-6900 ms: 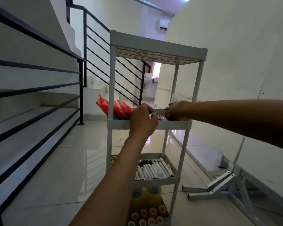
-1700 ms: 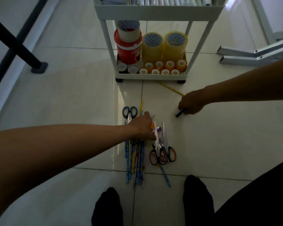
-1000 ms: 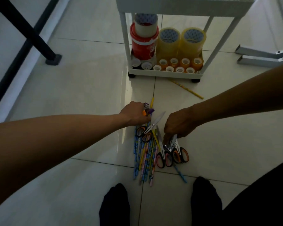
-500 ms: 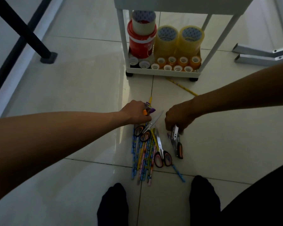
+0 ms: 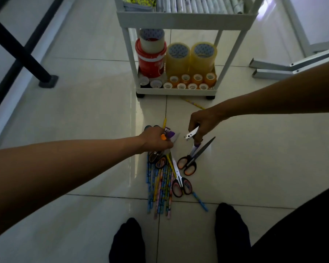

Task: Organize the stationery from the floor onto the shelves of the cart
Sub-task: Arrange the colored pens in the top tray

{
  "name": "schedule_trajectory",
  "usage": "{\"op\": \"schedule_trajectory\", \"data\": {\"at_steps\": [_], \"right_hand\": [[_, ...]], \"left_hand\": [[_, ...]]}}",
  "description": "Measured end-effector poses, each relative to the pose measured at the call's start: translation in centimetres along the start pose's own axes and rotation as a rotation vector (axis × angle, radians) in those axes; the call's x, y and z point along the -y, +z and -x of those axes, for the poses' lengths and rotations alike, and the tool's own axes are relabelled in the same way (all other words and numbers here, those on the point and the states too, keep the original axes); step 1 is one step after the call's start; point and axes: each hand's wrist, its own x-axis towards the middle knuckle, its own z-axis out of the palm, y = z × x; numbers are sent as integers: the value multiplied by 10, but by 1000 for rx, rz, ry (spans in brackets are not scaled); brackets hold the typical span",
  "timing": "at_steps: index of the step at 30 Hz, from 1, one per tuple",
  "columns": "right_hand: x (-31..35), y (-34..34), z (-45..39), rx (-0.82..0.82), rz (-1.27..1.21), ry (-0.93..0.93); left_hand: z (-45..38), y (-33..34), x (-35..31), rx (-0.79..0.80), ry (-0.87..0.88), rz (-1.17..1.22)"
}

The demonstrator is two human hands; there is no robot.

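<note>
On the tiled floor [image 5: 84, 120], near the cart [image 5: 186, 18], pencils [image 5: 159, 185] and scissors [image 5: 180, 184] are piled. Small items are gripped by the left hand [image 5: 156, 142]; a staple remover [image 5: 191, 134] is pinched by the right hand [image 5: 203, 123].

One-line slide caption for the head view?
Both hands gather stationery from the floor: left hand grips small items, right hand lifts scissors before the cart.
</note>
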Motion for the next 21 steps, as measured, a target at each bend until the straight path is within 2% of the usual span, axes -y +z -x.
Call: {"op": "schedule_trajectory", "data": {"at_steps": [6, 8, 11, 14, 18, 21], "right_hand": [[1, -15, 12, -133, -216, -12], [4, -19, 13, -140, -270, -19], [8, -23, 12, -147, -352, 8], [10, -23, 14, -147, -405, 36], [12, -23, 12, -183, -558, 59], [15, -20, 7, -266, -661, 96]], "left_hand": [[-4, -16, -10, -14, 62, 249], [-6, -23, -15, 76, 62, 300], [-8, -32, -16, 222, -26, 284], [-9, -37, -11, 280, -84, 280], [-6, -41, -4, 288, -115, 338], [-5, -43, -6, 220, -142, 388]]}}
